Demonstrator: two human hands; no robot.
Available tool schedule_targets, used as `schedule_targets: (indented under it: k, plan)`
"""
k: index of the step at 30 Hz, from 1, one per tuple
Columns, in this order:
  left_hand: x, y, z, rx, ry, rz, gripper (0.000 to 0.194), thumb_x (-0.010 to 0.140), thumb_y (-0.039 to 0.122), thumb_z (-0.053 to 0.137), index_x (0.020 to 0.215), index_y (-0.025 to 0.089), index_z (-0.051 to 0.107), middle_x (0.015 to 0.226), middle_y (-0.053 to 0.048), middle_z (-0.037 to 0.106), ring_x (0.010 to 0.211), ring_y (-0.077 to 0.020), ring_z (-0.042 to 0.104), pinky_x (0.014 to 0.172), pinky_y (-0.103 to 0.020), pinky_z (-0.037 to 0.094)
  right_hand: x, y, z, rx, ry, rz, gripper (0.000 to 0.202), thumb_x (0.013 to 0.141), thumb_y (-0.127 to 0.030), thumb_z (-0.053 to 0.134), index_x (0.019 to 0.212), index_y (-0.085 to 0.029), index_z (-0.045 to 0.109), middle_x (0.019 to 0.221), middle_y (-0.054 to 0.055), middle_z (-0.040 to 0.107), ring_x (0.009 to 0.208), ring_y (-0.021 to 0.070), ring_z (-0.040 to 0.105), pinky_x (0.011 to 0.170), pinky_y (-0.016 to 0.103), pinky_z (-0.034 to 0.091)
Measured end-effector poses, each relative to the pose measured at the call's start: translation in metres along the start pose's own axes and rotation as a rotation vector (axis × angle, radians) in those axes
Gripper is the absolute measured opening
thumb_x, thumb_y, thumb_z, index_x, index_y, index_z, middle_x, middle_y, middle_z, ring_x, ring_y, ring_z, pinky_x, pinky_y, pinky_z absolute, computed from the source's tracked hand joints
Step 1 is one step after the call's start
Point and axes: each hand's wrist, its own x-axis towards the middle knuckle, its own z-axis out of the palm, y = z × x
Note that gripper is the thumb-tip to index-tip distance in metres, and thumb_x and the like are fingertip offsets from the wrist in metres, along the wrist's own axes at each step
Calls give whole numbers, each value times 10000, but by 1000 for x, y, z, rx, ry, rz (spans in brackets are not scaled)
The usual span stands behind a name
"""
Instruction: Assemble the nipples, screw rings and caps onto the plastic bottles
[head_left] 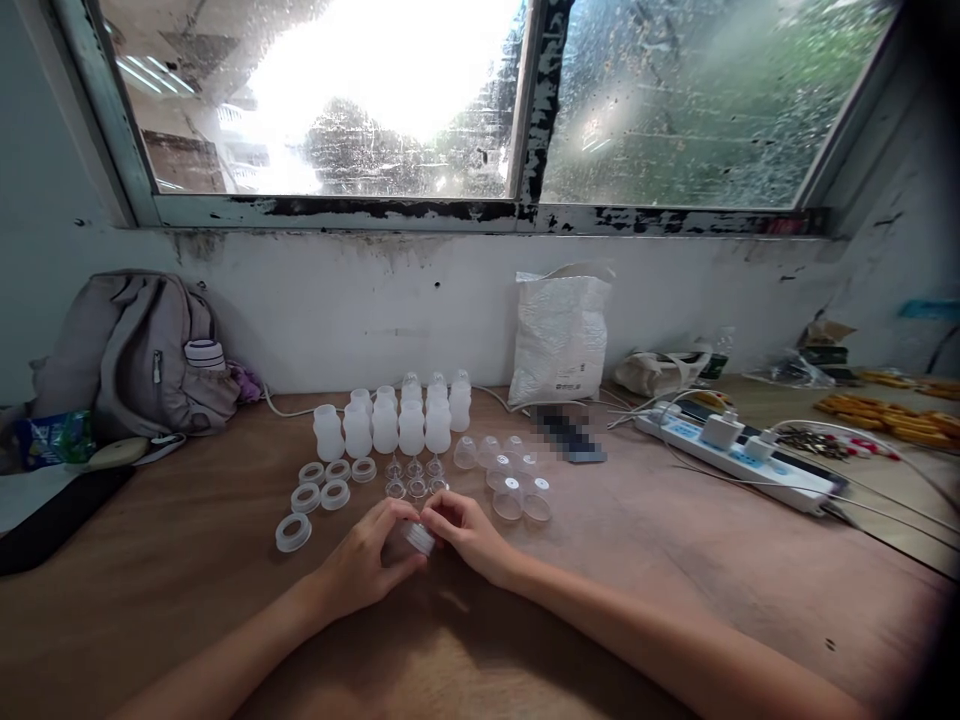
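Both my hands meet over the wooden table (pixel 187 560). My left hand (pixel 367 560) cups a small translucent plastic bottle (pixel 418 538), and my right hand (pixel 465 530) pinches its ribbed white neck from the right. Just beyond stand several white plastic bottles (pixel 386 425) in rows. White threaded rings (pixel 319 495) lie to the left of my hands. Several small clear nipples (pixel 412 480) sit in front of the bottles. Clear dome caps (pixel 510 485) lie to the right.
A grey backpack (pixel 135 350) leans on the wall at far left. A white plastic bag (pixel 559 335) stands against the wall. A white power strip (pixel 739 455) with chargers and cables lies at right, yellow parts (pixel 892 420) beyond it. Dirty window above.
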Motion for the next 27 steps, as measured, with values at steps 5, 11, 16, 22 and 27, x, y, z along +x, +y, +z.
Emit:
schedule_targets:
  k: [5, 11, 16, 22, 27]
  plan:
    - [1, -1, 1, -9, 53, -134, 146, 829, 255, 431, 916, 185, 526, 809, -14, 585, 681, -128, 533, 622, -226, 432, 1, 5, 2, 176, -9, 103, 346, 784, -486, 507, 910, -165, 484, 620, -31, 515, 443, 79, 469, 458, 202, 352]
    - [6, 0, -2, -88, 101, -242, 147, 812, 290, 464, 848, 168, 539, 704, 1, 578, 604, -114, 519, 536, -198, 403, -6, -3, 7, -1, -36, 31, 318, 767, -347, 585, 1012, -175, 475, 648, -24, 541, 526, 94, 505, 504, 206, 408]
    - [4, 2, -1, -110, 86, -235, 144, 802, 284, 474, 866, 163, 520, 685, -4, 577, 583, -114, 525, 508, -193, 401, -6, -1, 10, -110, -14, -8, 201, 808, -306, 524, 947, -162, 511, 663, -10, 545, 524, 96, 507, 492, 208, 419]
    - [3, 1, 1, -45, 88, -237, 91, 790, 247, 471, 789, 164, 509, 591, 23, 533, 523, -102, 495, 494, -191, 372, -5, -2, 14, -277, 57, -38, 84, 805, -221, 490, 835, -153, 530, 582, -27, 523, 492, 85, 476, 470, 186, 372]
    - [2, 1, 0, -26, 57, -230, 60, 780, 208, 462, 738, 171, 483, 576, 35, 503, 524, -98, 481, 504, -190, 357, -5, -6, 18, -368, 102, -69, 42, 765, -139, 475, 750, -152, 513, 541, -45, 470, 500, 79, 432, 469, 176, 330]
